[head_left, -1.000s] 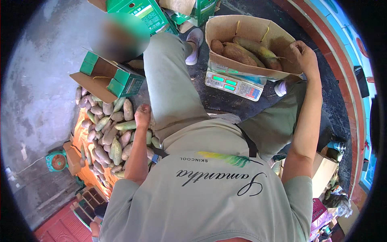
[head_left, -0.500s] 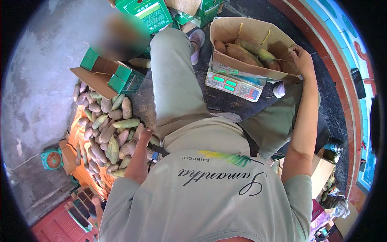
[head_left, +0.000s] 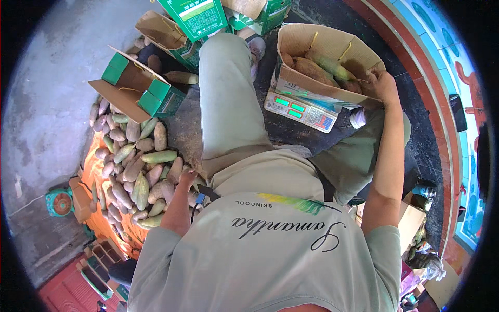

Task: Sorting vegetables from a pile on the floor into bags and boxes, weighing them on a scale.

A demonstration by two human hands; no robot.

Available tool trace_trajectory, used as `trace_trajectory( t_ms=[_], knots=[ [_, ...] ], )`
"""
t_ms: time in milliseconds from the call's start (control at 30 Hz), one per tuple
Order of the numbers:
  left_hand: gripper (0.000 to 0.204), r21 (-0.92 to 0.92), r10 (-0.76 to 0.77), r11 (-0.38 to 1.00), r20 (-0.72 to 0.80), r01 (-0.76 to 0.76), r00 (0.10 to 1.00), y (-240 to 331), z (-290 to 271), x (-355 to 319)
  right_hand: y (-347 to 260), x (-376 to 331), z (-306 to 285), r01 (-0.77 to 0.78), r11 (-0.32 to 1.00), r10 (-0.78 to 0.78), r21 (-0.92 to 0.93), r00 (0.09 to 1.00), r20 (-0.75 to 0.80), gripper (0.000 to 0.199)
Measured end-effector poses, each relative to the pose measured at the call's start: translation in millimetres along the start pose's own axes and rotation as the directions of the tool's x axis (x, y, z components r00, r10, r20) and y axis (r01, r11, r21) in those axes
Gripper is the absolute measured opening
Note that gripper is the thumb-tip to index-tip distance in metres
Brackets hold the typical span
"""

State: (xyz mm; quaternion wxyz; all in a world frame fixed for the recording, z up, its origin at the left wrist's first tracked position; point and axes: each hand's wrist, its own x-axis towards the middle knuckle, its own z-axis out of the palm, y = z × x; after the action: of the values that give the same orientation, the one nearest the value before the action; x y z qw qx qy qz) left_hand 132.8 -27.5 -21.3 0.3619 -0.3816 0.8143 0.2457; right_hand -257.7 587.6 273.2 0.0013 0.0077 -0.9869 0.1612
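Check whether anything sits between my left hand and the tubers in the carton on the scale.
Yes: your left leg lies between your left hand and the carton, whose near wall also stands in front of the tubers.

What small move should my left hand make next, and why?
I'd probably close your left hand around one vegetable from the pile: it's right at the pile's edge, though I can't tell whether it's gripping anything. Your right hand is at the rim of the carton on the scale, where bare cardboard shows beside the vegetables inside.
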Motion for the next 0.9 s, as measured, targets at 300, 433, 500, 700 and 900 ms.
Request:
trace_trajectory(
  t_ms=[300,433,500,700,900],
  knots=[
    [0.057,-0.273,-0.061,0.96,-0.002,0.058,0.998,-8,17,-10,-14,-10,11,0.052,0.994,-0.042,-0.092,0.994,0.103,0.027],
    [0.061,-0.327,-0.022,0.945,0.023,0.028,1.0,-24,33,4,-22,-14,16,0.046,0.997,-0.036,-0.056,0.986,0.16,0.028],
    [0.061,-0.28,-0.014,0.96,0.055,0.029,0.998,-21,40,9,-20,-17,18,0.056,0.996,-0.039,-0.07,0.975,0.218,0.028],
    [0.061,-0.343,0.123,0.935,0.063,-0.094,0.99,-71,61,29,-39,-16,28,0.049,0.998,-0.036,-0.036,0.954,0.297,0.027],
    [0.04,-0.024,0.144,0.99,0.102,-0.143,0.984,35,26,22,-16,-29,25,0.059,0.994,-0.037,-0.097,0.976,0.215,0.026]
  ],
)
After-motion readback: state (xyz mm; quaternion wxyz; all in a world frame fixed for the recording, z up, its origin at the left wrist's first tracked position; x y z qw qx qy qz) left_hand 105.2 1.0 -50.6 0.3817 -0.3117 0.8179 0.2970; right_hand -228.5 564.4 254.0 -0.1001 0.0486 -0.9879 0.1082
